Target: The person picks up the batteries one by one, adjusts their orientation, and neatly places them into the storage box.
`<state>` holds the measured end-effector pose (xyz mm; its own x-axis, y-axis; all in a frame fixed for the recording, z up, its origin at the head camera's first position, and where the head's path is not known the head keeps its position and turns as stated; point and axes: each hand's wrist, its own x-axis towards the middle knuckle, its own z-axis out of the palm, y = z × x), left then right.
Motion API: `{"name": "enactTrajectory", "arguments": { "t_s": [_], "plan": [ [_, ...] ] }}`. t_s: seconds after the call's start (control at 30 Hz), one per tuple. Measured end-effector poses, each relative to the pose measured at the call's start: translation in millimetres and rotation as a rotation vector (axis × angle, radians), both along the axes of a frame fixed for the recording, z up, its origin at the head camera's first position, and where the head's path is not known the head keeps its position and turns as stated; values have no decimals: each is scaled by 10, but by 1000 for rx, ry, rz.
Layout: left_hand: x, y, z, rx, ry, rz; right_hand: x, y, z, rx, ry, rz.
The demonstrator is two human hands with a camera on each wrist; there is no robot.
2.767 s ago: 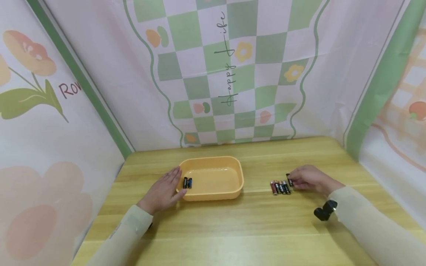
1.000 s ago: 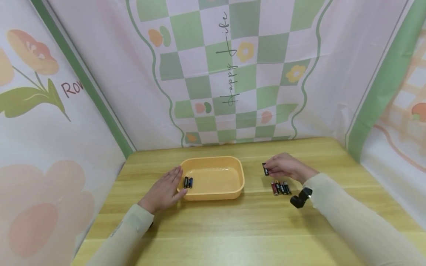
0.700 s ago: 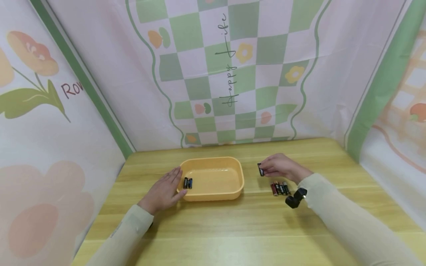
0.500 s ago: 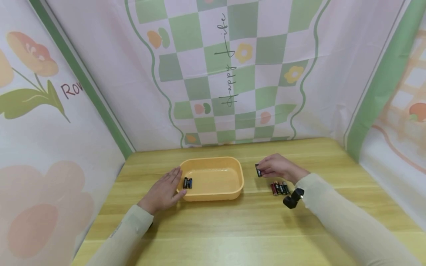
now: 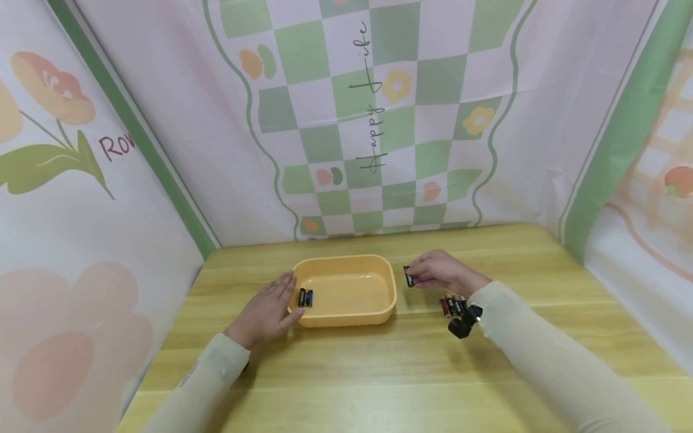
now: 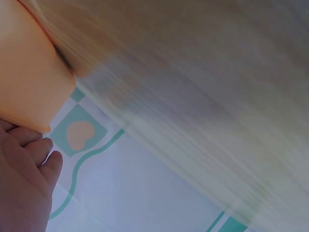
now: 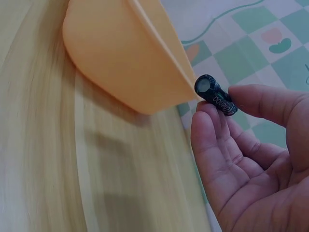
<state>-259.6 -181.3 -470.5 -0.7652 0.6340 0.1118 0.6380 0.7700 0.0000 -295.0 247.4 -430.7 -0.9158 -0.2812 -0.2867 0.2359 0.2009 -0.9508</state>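
Note:
My right hand [image 5: 441,272] pinches a black battery [image 5: 408,276] between thumb and fingertips, just right of the orange tray [image 5: 341,322]. In the right wrist view the battery [image 7: 216,95] shows its flat end and pale lettering, with the tray wall [image 7: 120,53] behind it. My left hand [image 5: 265,310] lies with straight fingers on the left rim of the tray; the left wrist view has the fingers [image 6: 36,150] against the rim. Two dark batteries [image 5: 305,297] lie side by side inside the tray at its left end.
Several batteries [image 5: 452,305] lie in a row on the wooden table [image 5: 346,373] below the right hand, partly hidden by the black wrist camera [image 5: 464,322]. A patterned cloth [image 5: 373,120] hangs behind the table's far edge.
My right hand has picked the battery up beside the row and carried it left, past the row, close to the tray. The left hand has stayed on the rim.

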Motion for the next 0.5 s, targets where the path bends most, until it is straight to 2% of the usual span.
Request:
{"name": "enactTrajectory", "arguments": {
  "t_s": [0.5],
  "plan": [
    [-9,-15,-15,-3,20,-4,-6,-209,92,-11,2,10]
  ]
}}
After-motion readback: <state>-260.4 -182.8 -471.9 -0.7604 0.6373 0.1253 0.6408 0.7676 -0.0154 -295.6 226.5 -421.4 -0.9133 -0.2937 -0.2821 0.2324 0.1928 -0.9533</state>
